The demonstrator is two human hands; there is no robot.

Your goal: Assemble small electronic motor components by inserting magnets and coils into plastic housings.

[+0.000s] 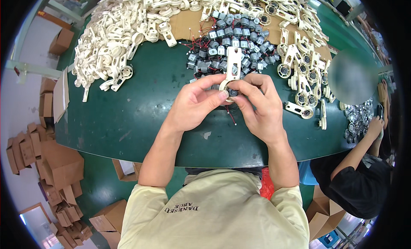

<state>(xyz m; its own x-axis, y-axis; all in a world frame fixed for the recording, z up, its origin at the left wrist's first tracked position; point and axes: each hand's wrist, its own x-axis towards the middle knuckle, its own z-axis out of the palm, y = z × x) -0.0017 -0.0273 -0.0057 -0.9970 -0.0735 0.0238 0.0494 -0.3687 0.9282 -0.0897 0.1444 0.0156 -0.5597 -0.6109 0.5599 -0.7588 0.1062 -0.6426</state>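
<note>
Between my two hands, above the green table, is a cream plastic housing [233, 60] with a long slotted arm pointing away from me and a round end toward me. My left hand [195, 101] grips the round end between thumb and fingers. In that end sits a small dark motor [232, 93], pinched by the thumb and forefinger of my right hand [261, 103]. A thin red wire [231, 116] hangs below it. Just beyond my hands lies a heap of small grey motors [239, 32], several with red and white leads.
A large pile of cream housings [115, 43] covers the far left of the green table [128, 133]. More housings with dark round centres [302, 69] lie at the right. A co-worker's arm [357, 146] reaches toward metallic parts [359, 120]. Cardboard boxes [62, 163] stand at left.
</note>
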